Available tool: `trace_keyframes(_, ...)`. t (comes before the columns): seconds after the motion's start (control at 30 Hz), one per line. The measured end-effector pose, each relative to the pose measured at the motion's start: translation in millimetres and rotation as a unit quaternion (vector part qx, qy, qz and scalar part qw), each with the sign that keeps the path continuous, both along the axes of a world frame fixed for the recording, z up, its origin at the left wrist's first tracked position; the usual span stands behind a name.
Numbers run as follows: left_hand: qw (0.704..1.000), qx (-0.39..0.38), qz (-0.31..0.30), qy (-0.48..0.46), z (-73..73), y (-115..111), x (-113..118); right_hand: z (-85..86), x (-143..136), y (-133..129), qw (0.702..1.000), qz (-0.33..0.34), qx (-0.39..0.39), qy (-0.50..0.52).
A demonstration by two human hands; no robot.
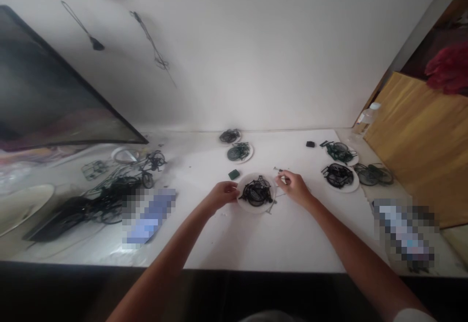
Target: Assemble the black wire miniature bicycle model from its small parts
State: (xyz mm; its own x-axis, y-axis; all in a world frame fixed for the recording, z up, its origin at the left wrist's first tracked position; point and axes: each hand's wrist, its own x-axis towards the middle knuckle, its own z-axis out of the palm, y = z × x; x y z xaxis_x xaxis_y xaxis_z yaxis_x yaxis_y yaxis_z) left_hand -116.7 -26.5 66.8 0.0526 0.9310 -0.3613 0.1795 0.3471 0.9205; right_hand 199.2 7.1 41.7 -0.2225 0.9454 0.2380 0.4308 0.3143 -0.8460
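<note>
Your left hand (222,196) has its fingertips at the left rim of the white plate (256,210); whether they clamp it or only touch it, you cannot tell from here. The plate lies between your hands, carrying a heap of dark bicycle-shaped parts (256,191). Your right hand (297,189) is just past its right rim, fingers curled, thumb and index near each other by small dark bits; you cannot tell whether they grip one. The hands are apart. Your broadest stretch of white surface (266,244) runs from the plate toward you, down to the front edge, with more between the plate and the right-hand plates. On your far left stand a screen (58,88) and a pale basin (46,195), then a tangle of dark model bicycles (109,195) and a pixelated blue patch (150,219). A green block (233,174) sits just beyond your left fingers, with two small plates farther back, while thin pieces (271,208) lie close against the middle plate's right side. On your right, two loaded plates, a bottle (367,118) and a wooden panel (420,151) bound your reach.
</note>
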Motion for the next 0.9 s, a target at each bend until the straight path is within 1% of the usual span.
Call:
trace_keyframes(0.1, 1.0, -0.004, -0.008, 0.005, 5.9, 0.2, 7.3, -4.4, 2.5, -3.5, 0.998, 0.021, -0.008, -0.057)
trace_keyframes(0.3, 0.999, 0.027, 0.027, 0.003, 25.8, -4.4, 11.1, -10.9, 0.5, -3.2, 0.997, 0.029, 0.008, -0.07)
trace_keyframes(0.4, 0.998, 0.051, 0.037, -0.008, 32.1, -5.4, 10.0, -16.7, -0.9, -0.6, 0.995, 0.027, 0.01, -0.093)
trace_keyframes(0.53, 0.995, 0.084, 0.046, 0.0, 33.6, -4.4, 6.6, -25.2, -1.3, 3.1, 0.997, 0.006, 0.014, -0.078)
trace_keyframes(0.67, 0.988, 0.134, 0.052, 0.064, 31.0, -3.9, 0.3, -29.0, -1.3, 4.4, 0.999, -0.007, 0.029, -0.038)
trace_keyframes(0.73, 0.98, 0.161, 0.064, 0.094, 31.8, -5.5, -4.9, -28.3, -1.2, 4.0, 0.999, -0.007, 0.035, -0.017)
trace_keyframes(0.8, 0.975, 0.176, 0.082, 0.104, 34.4, -7.9, -12.4, -25.8, -0.9, 3.2, 0.999, -0.017, 0.044, 0.003)
trace_keyframes(0.9, 0.967, 0.194, 0.126, 0.103, 35.7, -9.8, -29.1, -19.4, 0.8, 1.8, 0.995, -0.063, 0.072, 0.032)
